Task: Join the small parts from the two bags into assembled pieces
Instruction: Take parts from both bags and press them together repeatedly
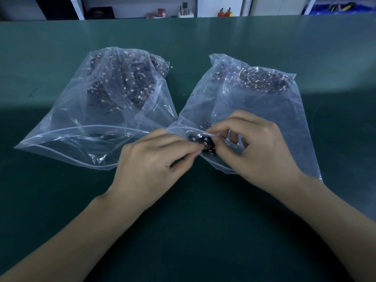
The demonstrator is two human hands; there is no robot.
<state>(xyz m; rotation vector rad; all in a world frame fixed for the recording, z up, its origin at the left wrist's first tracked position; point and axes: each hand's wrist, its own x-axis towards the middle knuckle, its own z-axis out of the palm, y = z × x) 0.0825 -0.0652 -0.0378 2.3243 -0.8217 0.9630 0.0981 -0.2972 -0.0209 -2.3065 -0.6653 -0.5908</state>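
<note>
Two clear plastic bags were counted: left bag (67,119) at frame centre-left, right bag (274,110) at centre-right. Small parts inside were too many to count. Two hands were seen: left hand (150,163), right hand (258,147).

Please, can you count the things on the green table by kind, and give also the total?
Clear plastic bags: 2, left bag and right bag
Hands: 2, left hand and right hand
Small dark parts pinched between hands: too small to count
Total: 4

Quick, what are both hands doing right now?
Left hand: pinching a small dark part at the right bag mouth.
Right hand: fingers curled, pinching the same part.
</note>
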